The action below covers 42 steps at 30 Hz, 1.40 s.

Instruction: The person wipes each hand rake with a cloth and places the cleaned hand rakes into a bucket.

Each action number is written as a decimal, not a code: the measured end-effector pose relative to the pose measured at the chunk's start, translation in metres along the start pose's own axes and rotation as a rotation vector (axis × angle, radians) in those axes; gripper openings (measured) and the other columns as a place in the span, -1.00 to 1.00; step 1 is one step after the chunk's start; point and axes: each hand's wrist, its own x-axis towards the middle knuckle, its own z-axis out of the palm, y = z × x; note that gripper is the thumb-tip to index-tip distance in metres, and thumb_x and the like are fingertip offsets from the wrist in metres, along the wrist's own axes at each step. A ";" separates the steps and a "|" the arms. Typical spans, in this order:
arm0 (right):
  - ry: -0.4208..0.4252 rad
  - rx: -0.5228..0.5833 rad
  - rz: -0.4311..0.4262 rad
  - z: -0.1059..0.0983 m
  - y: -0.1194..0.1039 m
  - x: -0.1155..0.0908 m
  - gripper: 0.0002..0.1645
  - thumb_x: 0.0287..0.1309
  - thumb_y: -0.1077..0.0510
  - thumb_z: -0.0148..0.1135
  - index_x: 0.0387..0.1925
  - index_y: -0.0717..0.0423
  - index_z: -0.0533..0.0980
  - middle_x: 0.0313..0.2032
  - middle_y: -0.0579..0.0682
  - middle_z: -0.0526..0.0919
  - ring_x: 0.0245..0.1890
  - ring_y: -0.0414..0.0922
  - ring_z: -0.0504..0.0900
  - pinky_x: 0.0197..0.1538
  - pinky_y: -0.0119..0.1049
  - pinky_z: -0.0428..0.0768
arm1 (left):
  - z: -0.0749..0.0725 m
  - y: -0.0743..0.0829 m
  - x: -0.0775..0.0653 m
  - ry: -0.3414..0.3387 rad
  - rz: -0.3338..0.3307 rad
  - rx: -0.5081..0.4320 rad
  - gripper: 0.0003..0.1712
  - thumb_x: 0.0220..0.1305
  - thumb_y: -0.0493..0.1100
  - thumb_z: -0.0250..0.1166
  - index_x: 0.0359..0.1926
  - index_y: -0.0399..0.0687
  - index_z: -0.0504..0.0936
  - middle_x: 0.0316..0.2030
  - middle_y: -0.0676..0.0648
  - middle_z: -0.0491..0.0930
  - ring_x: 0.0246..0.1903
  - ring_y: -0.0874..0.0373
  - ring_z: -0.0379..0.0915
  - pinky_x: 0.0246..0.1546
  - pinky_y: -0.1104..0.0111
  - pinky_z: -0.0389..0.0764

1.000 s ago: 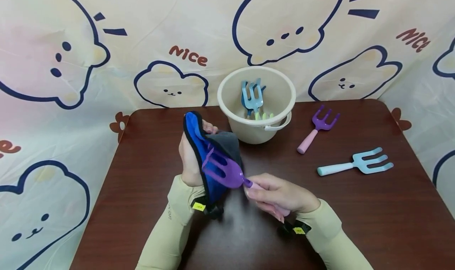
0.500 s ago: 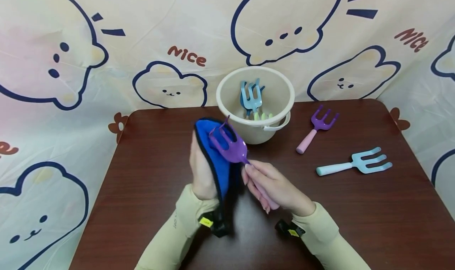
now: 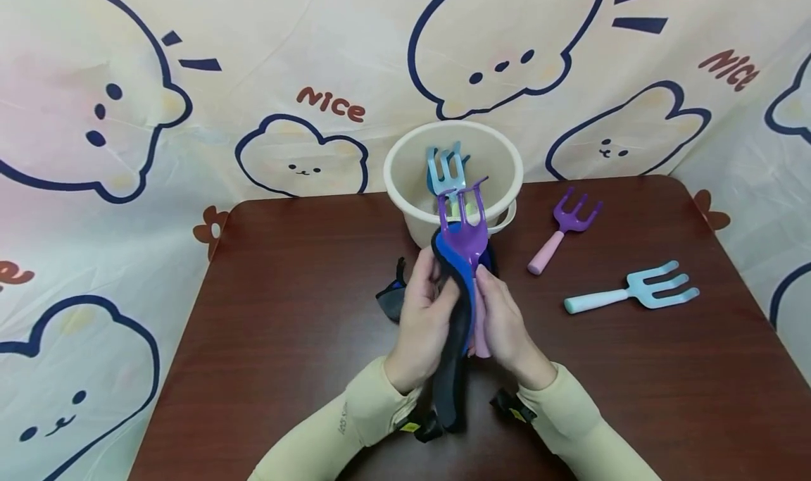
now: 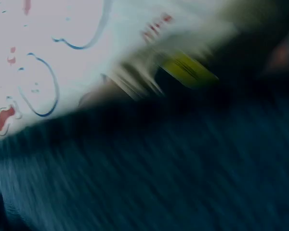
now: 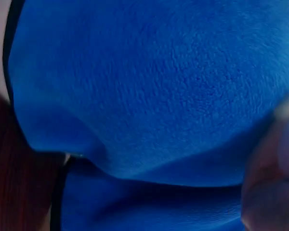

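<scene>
In the head view my left hand [image 3: 421, 326] grips a folded cloth [image 3: 450, 375], grey on one side, blue on the other, with black edging. A corner of it sticks out left of that hand. My right hand [image 3: 510, 333] holds the pink handle of a purple hand fork [image 3: 465, 241], tines up, lying against the cloth's blue side. Those tines overlap the bucket's near rim in view; whether they touch it I cannot tell. Blurred cloth [image 4: 159, 178] fills the lower left wrist view. Blue cloth [image 5: 159, 96] spans the right wrist view, with fingers [image 5: 269, 192] at its right edge.
A cream bucket [image 3: 419, 220] with several forks [image 3: 446, 175] inside stands at the table's back edge. Right of it lie another purple fork [image 3: 573, 220] with a pink handle and a light-blue fork [image 3: 649, 287]. A printed curtain [image 3: 209, 129] hangs behind.
The left hand and cloth have moved right, and the cloth is now folded along the fork's handle. The fork has turned from pointing left to pointing up toward the bucket.
</scene>
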 end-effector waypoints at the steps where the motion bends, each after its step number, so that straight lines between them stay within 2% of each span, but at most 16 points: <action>1: 0.029 -0.043 0.004 0.000 0.001 -0.001 -0.27 0.57 -0.04 -0.51 -0.10 0.44 0.48 -0.36 0.12 0.63 -0.42 -0.19 0.61 -0.27 -0.38 0.62 | 0.002 -0.001 -0.001 0.006 0.020 0.041 -0.57 0.42 -0.35 0.04 0.27 -0.12 0.32 0.13 -0.14 0.56 0.11 0.11 0.43 0.23 0.26 0.41; 4: 0.067 -0.118 0.042 0.000 0.005 -0.003 -0.25 0.57 -0.12 -0.58 0.34 0.37 0.24 0.23 0.23 0.42 0.17 -0.16 0.40 0.32 -0.22 0.35 | 0.008 -0.002 -0.004 0.032 0.068 0.143 -0.61 0.34 -0.42 0.10 0.17 -0.22 0.36 0.06 -0.26 0.60 0.08 0.10 0.47 0.19 0.26 0.44; 8: 0.085 -0.129 0.034 0.004 0.011 -0.005 -0.21 0.54 -0.20 -0.68 0.50 0.26 -0.07 0.45 0.20 0.09 0.39 -0.02 0.10 0.47 0.16 0.01 | 0.013 -0.009 -0.008 0.050 0.149 0.292 -0.69 0.32 -0.46 0.07 0.08 -0.30 0.39 -0.09 -0.30 0.63 -0.07 0.12 0.51 -0.01 0.30 0.53; 12: 0.181 -0.079 0.062 0.006 0.015 -0.003 -0.20 0.52 -0.24 -0.67 0.46 0.22 0.01 0.37 0.18 0.16 0.27 0.01 0.20 0.36 0.10 0.12 | 0.016 -0.018 -0.010 0.029 0.234 0.406 -0.62 0.32 -0.47 0.06 0.15 -0.37 0.33 -0.03 -0.32 0.61 -0.03 0.08 0.50 0.01 0.12 0.57; 15: 0.177 -0.045 0.102 0.005 0.018 0.001 -0.19 0.51 -0.26 -0.66 0.46 0.19 0.01 0.39 0.14 0.14 0.29 -0.03 0.17 0.39 0.07 0.10 | 0.015 -0.025 -0.007 0.016 0.271 0.427 -0.56 0.32 -0.50 0.03 0.21 -0.41 0.29 0.05 -0.35 0.56 0.05 0.02 0.47 0.07 0.03 0.55; 17: 0.140 -0.048 0.106 0.001 0.018 0.004 -0.18 0.51 -0.27 -0.66 0.47 0.18 0.03 0.42 0.12 0.14 0.34 -0.06 0.16 0.44 0.07 0.07 | 0.011 -0.033 -0.003 0.031 0.287 0.420 -0.58 0.31 -0.50 0.03 0.18 -0.36 0.33 0.02 -0.31 0.57 0.03 0.06 0.47 0.05 0.11 0.56; 19: 0.152 -0.063 0.125 -0.004 0.015 0.007 -0.15 0.50 -0.29 -0.64 0.39 0.25 0.17 0.37 0.15 0.24 0.30 -0.09 0.26 0.39 0.03 0.26 | 0.005 -0.041 0.003 0.046 0.300 0.360 -0.55 0.32 -0.50 0.02 0.22 -0.31 0.35 0.07 -0.30 0.55 0.08 0.08 0.44 0.09 0.21 0.53; 21: 0.188 -0.084 0.073 -0.014 0.010 0.012 -0.08 0.51 -0.28 -0.62 0.12 0.40 0.41 0.12 0.09 0.54 0.08 -0.11 0.52 0.18 -0.13 0.56 | -0.002 -0.045 0.008 0.058 0.323 0.285 -0.56 0.38 -0.47 0.00 0.26 -0.30 0.35 0.14 -0.29 0.52 0.14 0.11 0.39 0.16 0.36 0.47; 23: 0.280 -0.059 0.011 -0.027 0.004 0.015 -0.11 0.53 -0.24 -0.49 -0.27 0.44 0.51 -0.32 -0.02 0.66 -0.37 -0.13 0.64 -0.33 -0.32 0.69 | -0.009 -0.044 0.012 0.055 0.328 0.236 -0.51 0.39 -0.48 -0.02 0.31 -0.26 0.33 0.21 -0.27 0.47 0.17 0.12 0.35 0.20 0.45 0.41; 25: 0.346 -0.032 -0.125 -0.042 -0.002 0.017 -0.23 0.54 -0.13 -0.35 -0.50 0.39 0.46 -0.65 -0.13 0.52 -0.73 -0.16 0.47 -0.73 -0.42 0.44 | -0.013 -0.040 0.012 0.001 0.338 0.243 -0.47 0.39 -0.49 -0.06 0.36 -0.31 0.27 0.29 -0.30 0.39 0.23 0.11 0.29 0.26 0.44 0.37; 28: 0.261 0.008 -0.323 -0.061 -0.011 0.015 -0.47 0.52 -0.02 -0.19 -0.25 0.36 0.50 -0.70 -0.11 0.41 -0.83 -0.19 0.27 -0.87 -0.34 0.15 | -0.016 -0.037 0.012 -0.131 0.350 0.349 -0.48 0.33 -0.51 -0.07 0.31 -0.34 0.32 0.05 -0.31 0.53 0.00 0.18 0.41 0.06 0.42 0.49; 30: 0.129 0.015 -0.386 -0.069 -0.015 0.013 -0.56 0.50 -0.02 -0.14 -0.01 0.27 0.46 -0.63 -0.13 0.44 -0.79 -0.21 0.26 -0.84 -0.33 0.16 | -0.016 -0.036 0.011 -0.262 0.363 0.419 -0.51 0.32 -0.50 -0.04 0.27 -0.38 0.34 -0.02 -0.32 0.56 -0.04 0.18 0.43 0.02 0.34 0.54; 32: 0.031 -0.019 -0.382 -0.073 -0.018 0.009 -0.59 0.50 -0.01 -0.13 0.09 0.16 0.47 -0.51 -0.17 0.56 -0.69 -0.24 0.39 -0.75 -0.46 0.33 | -0.014 -0.033 0.011 -0.403 0.345 0.464 -0.59 0.37 -0.46 -0.02 0.22 -0.37 0.39 -0.11 -0.29 0.58 -0.12 0.20 0.45 -0.03 0.30 0.58; 36: 0.003 -0.058 -0.337 -0.079 -0.022 0.001 -0.67 0.49 0.10 -0.09 -0.15 -0.07 0.63 -0.52 -0.29 0.64 -0.70 -0.25 0.45 -0.69 -0.49 0.44 | -0.010 -0.017 0.012 -0.633 0.223 0.444 -0.59 0.45 -0.41 -0.03 0.27 -0.41 0.34 0.14 -0.32 0.53 0.08 0.17 0.43 0.20 0.21 0.53; 39: 0.036 -0.077 -0.343 -0.080 -0.023 -0.001 -0.64 0.46 0.18 -0.06 -0.31 -0.04 0.67 -0.70 -0.28 0.57 -0.83 -0.23 0.36 -0.82 -0.41 0.35 | -0.009 -0.007 0.013 -0.699 0.167 0.434 -0.58 0.46 -0.43 -0.07 0.28 -0.45 0.27 0.15 -0.35 0.49 0.05 0.14 0.42 0.20 0.21 0.52; 42: 0.098 -0.121 -0.332 -0.081 -0.024 0.000 -0.63 0.45 0.22 -0.06 -0.36 0.04 0.66 -0.73 -0.25 0.56 -0.86 -0.20 0.37 -0.83 -0.39 0.36 | -0.009 -0.010 0.014 -0.725 0.166 0.468 -0.61 0.48 -0.41 -0.12 0.27 -0.44 0.25 0.08 -0.32 0.52 -0.02 0.14 0.42 0.10 0.32 0.54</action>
